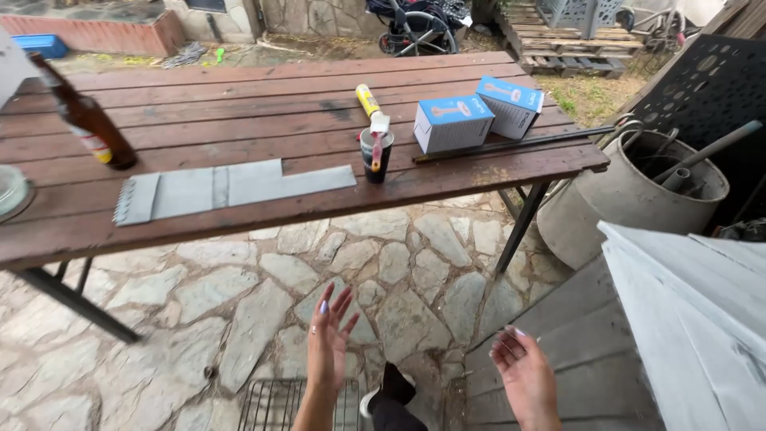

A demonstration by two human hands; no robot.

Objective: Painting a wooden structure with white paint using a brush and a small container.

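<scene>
Head view looks down over a dark red wooden tabletop standing on a stone-paved floor. At the far left a brown glass bottle stands tilted in the frame, with the rim of a clear glass dish at the edge beside it. Next along, a flat grey strip with a toothed left end lies along the near planks; it looks thin and light, probably stiff enough to lift by one long edge. Right of it stands a dark cup with a yellow-handled brush resting across and into it; the cup seems light and easy to tip, so its wall just below the rim would be the safest hold, while the brush is best taken by its handle. Two blue-and-white boxes sit just beyond, and a long dark bar lies along the right edge.

Below the tabletop, the left hand is raised, fingers spread, gripping nothing. The right hand is likewise spread and bare, palm turned inward. Both are well apart from the things on the tabletop; nearest them are a wire rack on the floor and a white-painted board at the right. Behind that stands a grey tub holding pipes.
</scene>
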